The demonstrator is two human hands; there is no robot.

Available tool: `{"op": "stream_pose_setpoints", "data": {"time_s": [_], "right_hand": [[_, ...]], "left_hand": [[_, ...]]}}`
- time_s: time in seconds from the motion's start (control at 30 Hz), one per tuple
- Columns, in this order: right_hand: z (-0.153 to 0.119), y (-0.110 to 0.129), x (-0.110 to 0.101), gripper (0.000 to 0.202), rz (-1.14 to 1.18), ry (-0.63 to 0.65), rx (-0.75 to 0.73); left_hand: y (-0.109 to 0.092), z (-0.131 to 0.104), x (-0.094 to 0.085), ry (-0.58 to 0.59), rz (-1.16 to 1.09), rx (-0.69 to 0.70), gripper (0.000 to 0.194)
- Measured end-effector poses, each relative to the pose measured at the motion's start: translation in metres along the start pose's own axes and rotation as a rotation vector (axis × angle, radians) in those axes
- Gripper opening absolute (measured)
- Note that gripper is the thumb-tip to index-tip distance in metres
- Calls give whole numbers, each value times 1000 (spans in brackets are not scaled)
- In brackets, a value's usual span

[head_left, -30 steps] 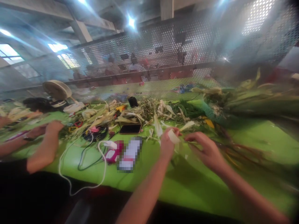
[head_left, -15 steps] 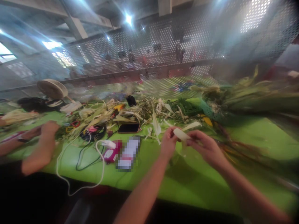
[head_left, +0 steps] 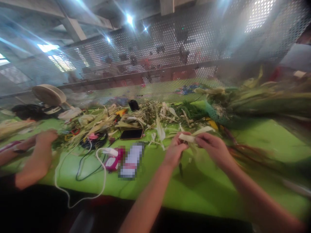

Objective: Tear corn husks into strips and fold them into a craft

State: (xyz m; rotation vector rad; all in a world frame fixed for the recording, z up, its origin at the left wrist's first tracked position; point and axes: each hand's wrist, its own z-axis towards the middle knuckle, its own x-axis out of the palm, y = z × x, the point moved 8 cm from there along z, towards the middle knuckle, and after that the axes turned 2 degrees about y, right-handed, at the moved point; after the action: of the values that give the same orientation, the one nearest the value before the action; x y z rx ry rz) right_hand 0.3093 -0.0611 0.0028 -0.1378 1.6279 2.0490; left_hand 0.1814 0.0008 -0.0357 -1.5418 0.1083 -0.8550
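Observation:
My left hand [head_left: 175,149] and my right hand [head_left: 212,147] meet over the green table [head_left: 194,191], both pinching a pale strip of leaf [head_left: 187,138] that lies flat between the fingertips. Thin green bits hang below the strip toward the table. A heap of pale and green leaves and stems [head_left: 155,118] lies just beyond my hands. The picture is blurred, so finer detail of the strip is lost.
A co-worker's forearms [head_left: 36,155] rest at the left edge. Near them lie a phone [head_left: 131,133], white and black cables [head_left: 97,158], a pink gadget [head_left: 113,160] and a small fan [head_left: 50,95]. A big bundle of green stalks [head_left: 262,100] fills the right. A perforated metal screen [head_left: 170,55] stands behind.
The pale strip was upright in my left hand; now it lies level, gripped by both hands, which have drawn together. The view has drifted slightly right.

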Motion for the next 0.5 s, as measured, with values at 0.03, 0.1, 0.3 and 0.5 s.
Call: {"op": "stream_pose_setpoints", "data": {"time_s": [0.03,0.1,0.3,0.5], "right_hand": [[0,-1,-1,29,-16,-10,0],[0,-2,-3,27,-83,-28,-3],[-1,0,6,24,-246,38,-60],[0,15,2,19,-327,-52,-287]], "left_hand": [[0,0,1,7,-20,-3,40],[-1,-1,1,12,-47,-13,41],[-1,-4,-10,-111,126,-44,37],[2,0,-21,-211,119,-25,32]]}}
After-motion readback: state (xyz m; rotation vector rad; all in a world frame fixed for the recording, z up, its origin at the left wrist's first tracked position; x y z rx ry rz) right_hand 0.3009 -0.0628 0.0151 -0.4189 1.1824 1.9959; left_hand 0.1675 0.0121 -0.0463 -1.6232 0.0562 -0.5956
